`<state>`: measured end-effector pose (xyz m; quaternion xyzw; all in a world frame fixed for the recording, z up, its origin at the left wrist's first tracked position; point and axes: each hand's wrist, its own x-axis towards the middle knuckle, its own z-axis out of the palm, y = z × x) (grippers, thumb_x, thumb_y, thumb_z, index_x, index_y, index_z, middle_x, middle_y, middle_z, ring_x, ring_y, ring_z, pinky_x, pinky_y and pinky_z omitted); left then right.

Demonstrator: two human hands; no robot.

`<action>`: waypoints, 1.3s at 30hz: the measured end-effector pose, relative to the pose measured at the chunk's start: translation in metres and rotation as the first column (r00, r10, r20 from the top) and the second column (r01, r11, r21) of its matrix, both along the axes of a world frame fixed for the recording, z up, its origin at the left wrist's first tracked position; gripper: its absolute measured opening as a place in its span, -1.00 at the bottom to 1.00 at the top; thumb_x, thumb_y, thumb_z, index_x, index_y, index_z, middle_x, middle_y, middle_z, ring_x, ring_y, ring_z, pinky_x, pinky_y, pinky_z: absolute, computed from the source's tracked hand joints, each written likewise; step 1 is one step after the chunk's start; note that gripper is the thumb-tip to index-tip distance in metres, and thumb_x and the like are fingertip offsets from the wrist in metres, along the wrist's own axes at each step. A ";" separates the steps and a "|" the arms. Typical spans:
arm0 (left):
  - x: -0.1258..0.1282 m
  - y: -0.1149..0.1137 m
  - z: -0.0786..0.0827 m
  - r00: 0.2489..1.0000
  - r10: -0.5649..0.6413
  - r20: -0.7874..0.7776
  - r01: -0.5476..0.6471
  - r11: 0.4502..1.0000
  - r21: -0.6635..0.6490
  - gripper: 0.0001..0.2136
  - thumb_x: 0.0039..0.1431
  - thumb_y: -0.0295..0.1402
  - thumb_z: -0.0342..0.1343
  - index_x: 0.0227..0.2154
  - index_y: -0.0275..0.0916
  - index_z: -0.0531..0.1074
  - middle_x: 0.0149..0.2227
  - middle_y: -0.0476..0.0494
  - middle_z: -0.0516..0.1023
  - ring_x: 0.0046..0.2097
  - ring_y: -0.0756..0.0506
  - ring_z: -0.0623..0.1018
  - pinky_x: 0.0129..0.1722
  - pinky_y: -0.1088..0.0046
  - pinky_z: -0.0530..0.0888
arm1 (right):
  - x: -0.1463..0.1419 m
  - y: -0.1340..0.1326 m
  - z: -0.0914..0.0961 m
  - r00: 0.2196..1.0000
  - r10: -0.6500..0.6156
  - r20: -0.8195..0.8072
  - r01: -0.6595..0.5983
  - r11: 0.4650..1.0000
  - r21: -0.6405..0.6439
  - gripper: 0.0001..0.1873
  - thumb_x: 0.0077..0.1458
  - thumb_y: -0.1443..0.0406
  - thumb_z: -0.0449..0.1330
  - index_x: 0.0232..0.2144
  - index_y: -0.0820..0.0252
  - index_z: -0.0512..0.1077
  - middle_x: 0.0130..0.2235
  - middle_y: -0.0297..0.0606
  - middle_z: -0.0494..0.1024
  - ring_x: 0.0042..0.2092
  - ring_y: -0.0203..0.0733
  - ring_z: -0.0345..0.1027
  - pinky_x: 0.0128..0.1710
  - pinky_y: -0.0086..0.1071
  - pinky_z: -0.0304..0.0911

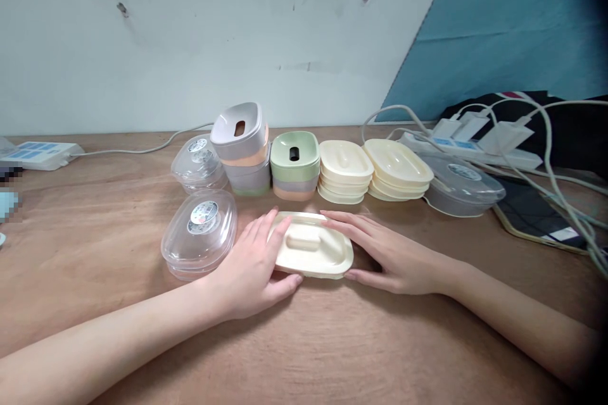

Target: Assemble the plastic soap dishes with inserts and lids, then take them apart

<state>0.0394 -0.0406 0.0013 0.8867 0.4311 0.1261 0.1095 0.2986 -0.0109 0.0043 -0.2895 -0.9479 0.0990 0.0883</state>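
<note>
A cream lid point(311, 243), ridge up, sits on or just above the worktop point(356, 354), gripped at opposite ends by a person's left hand point(251, 266) and right hand point(389, 259), thumbs at the near rim, probably for steadiness. Behind stand two cream stacks point(345, 172), layers hard to count, and two container towers point(295, 168), showing four and three tiers, apparently nested to save room. Three clear boxes point(199, 228) flank them, two left, one right; beyond, one phone point(536, 214), two power strips point(40, 155).
</note>
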 end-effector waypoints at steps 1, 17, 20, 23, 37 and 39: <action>0.000 0.000 -0.001 1.000 0.001 0.005 -0.001 1.000 0.000 -0.33 0.10 -0.19 0.04 0.19 -0.43 -0.05 0.23 -0.56 0.00 0.26 -0.34 0.03 0.14 0.01 0.16 | 0.000 0.001 0.000 1.000 0.005 -0.002 -0.005 1.000 0.022 -0.25 0.11 0.14 0.09 0.23 0.22 -0.14 0.23 0.08 0.04 0.22 0.02 0.02 0.09 -0.06 0.16; 0.000 -0.001 -0.002 1.000 0.014 -0.011 -0.013 1.000 0.008 -0.30 0.13 -0.16 0.00 0.19 -0.53 -0.07 0.23 -0.62 -0.02 0.26 -0.36 0.02 0.15 -0.02 0.14 | -0.071 0.069 0.069 0.952 -0.244 -0.187 0.305 0.829 0.469 -0.39 0.23 0.17 -0.12 0.18 0.53 0.00 0.22 0.12 0.13 0.26 0.01 -0.07 0.16 -0.13 -0.01; 0.000 0.000 -0.002 0.999 0.021 -0.024 -0.021 1.000 0.011 -0.30 0.12 -0.14 0.01 0.19 -0.53 -0.04 0.24 -0.60 -0.04 0.26 -0.36 0.03 0.16 -0.01 0.15 | -0.080 0.077 0.062 0.950 -0.310 -0.042 0.297 0.852 0.431 -0.42 0.25 0.17 -0.16 0.17 0.52 0.04 0.15 0.10 0.26 0.16 0.02 0.14 0.09 -0.15 0.05; 0.000 0.001 -0.002 0.999 0.012 -0.031 -0.012 1.000 0.007 -0.30 0.12 -0.15 0.01 0.19 -0.54 -0.04 0.24 -0.59 -0.04 0.26 -0.36 0.02 0.16 -0.01 0.14 | -0.083 0.079 0.055 0.951 -0.299 0.075 0.242 0.876 0.418 -0.51 0.24 0.18 -0.13 0.07 0.41 0.24 -0.06 0.02 0.49 -0.04 0.01 0.36 -0.01 -0.16 0.11; 0.001 -0.001 -0.001 0.999 0.021 -0.031 -0.021 1.000 0.005 -0.31 0.11 -0.15 0.01 0.19 -0.50 -0.04 0.24 -0.57 -0.03 0.27 -0.35 0.02 0.16 0.00 0.15 | -0.083 0.080 0.051 0.958 -0.276 0.078 0.215 0.873 0.438 -0.62 0.21 0.23 -0.05 -0.02 0.33 0.33 -0.14 -0.01 0.49 -0.10 0.02 0.33 -0.04 -0.16 0.10; 0.001 -0.001 -0.001 0.999 0.026 -0.031 -0.026 1.000 0.006 -0.31 0.11 -0.15 0.02 0.19 -0.50 -0.03 0.24 -0.57 -0.02 0.26 -0.36 0.05 0.15 0.00 0.16 | -0.083 0.080 0.051 0.957 -0.288 0.042 0.241 0.863 0.444 -0.60 0.23 0.24 -0.09 0.02 0.35 0.29 -0.12 0.00 0.47 -0.05 0.04 0.29 -0.03 -0.15 0.11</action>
